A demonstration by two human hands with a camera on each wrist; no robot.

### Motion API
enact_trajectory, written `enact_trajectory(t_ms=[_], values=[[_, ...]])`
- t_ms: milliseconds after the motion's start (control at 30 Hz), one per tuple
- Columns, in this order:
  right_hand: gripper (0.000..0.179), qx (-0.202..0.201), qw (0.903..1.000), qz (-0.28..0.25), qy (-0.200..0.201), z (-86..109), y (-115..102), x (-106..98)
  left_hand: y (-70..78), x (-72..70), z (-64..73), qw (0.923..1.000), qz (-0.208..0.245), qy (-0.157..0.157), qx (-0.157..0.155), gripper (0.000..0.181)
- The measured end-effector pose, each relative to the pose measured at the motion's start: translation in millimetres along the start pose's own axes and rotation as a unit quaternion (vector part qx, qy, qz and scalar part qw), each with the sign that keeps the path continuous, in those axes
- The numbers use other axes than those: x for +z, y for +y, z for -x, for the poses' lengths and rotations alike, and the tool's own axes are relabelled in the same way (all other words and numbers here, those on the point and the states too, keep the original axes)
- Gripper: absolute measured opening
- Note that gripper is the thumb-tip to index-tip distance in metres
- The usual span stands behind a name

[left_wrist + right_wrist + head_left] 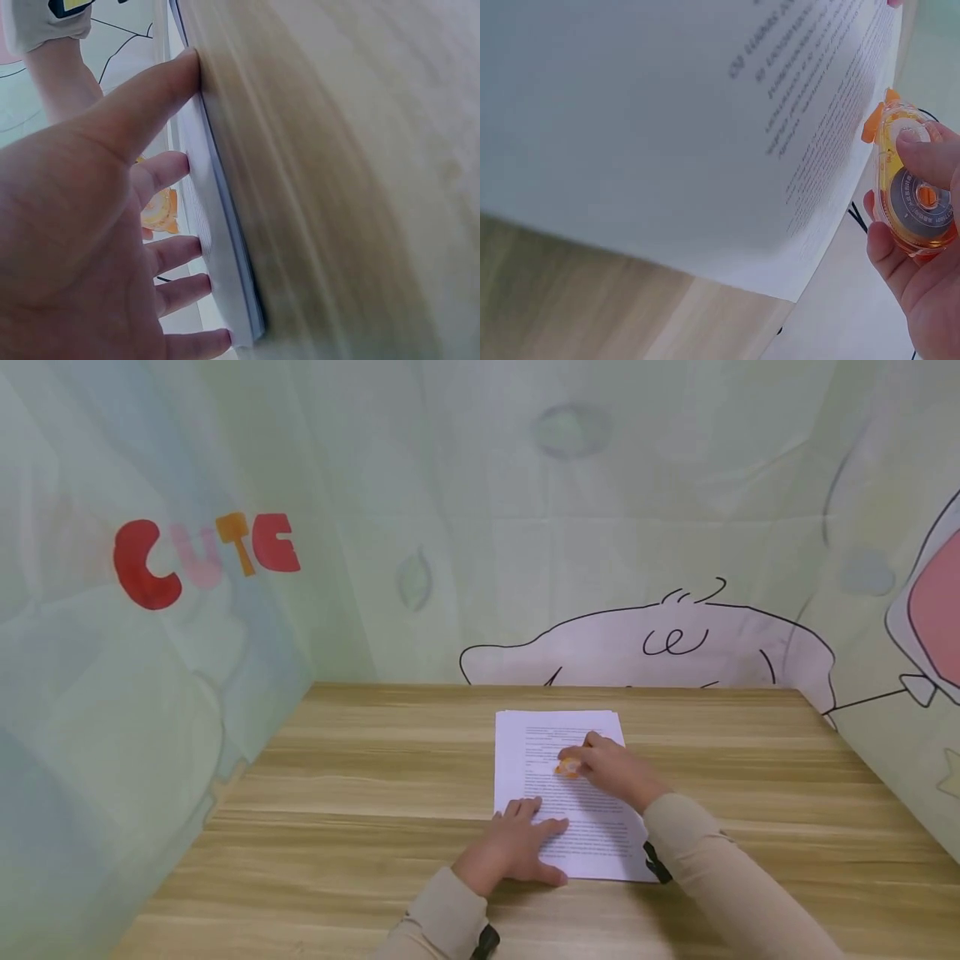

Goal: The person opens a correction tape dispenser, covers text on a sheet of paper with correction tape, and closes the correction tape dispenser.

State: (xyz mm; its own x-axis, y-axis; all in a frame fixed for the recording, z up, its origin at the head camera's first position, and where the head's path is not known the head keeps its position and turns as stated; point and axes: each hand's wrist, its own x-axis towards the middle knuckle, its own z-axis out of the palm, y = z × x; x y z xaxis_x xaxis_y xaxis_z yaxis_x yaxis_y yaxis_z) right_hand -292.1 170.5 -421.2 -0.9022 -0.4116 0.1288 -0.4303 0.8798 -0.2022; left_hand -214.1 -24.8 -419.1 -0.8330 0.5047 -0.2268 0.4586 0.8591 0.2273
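A stack of printed paper sheets (pixel 577 852) lies on the wooden table. My left hand (pixel 517 843) rests on its lower left part, fingers spread; in the left wrist view the thumb (pixel 165 82) is at the stack's near edge and the fingertips touch the top sheet. Over the upper half of the text, my right hand (pixel 615 770) holds an orange correction tape dispenser (pixel 570 767). The right wrist view shows its clear case (pixel 915 195) between thumb and fingers, with the orange tip (pixel 877 116) close to the printed lines.
The wooden tabletop (pixel 360 860) extends around the stack on all sides. Behind it and at both sides hangs a pale fabric backdrop (pixel 375 527) with cartoon drawings and the letters CUTE. Each sleeve has a dark wrist strap (pixel 657 862) at the cuff.
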Motion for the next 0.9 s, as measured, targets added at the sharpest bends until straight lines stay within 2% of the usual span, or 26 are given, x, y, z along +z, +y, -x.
enact_trajectory(t_ms=[300,467,633,900], values=[[0.028,-0.028,0.9996,0.005,0.006,-2.1,-6.8,2.5,-0.7,0.2,0.1,1.0000,-0.002,-0.003,0.000,0.071],[0.028,-0.054,0.9970,0.055,0.006,-4.1,-9.5,1.0,-0.5,0.5,0.2,1.0000,-0.004,0.003,0.002,0.070],[0.031,-0.093,0.9893,0.112,0.014,-6.4,-10.1,0.7,-0.5,0.6,0.5,1.0000,-0.006,0.006,0.004,0.070],[0.036,-0.123,0.9839,0.128,0.024,-3.9,-9.6,-3.5,-2.2,2.8,-2.9,0.9999,-0.005,0.010,0.008,0.071]])
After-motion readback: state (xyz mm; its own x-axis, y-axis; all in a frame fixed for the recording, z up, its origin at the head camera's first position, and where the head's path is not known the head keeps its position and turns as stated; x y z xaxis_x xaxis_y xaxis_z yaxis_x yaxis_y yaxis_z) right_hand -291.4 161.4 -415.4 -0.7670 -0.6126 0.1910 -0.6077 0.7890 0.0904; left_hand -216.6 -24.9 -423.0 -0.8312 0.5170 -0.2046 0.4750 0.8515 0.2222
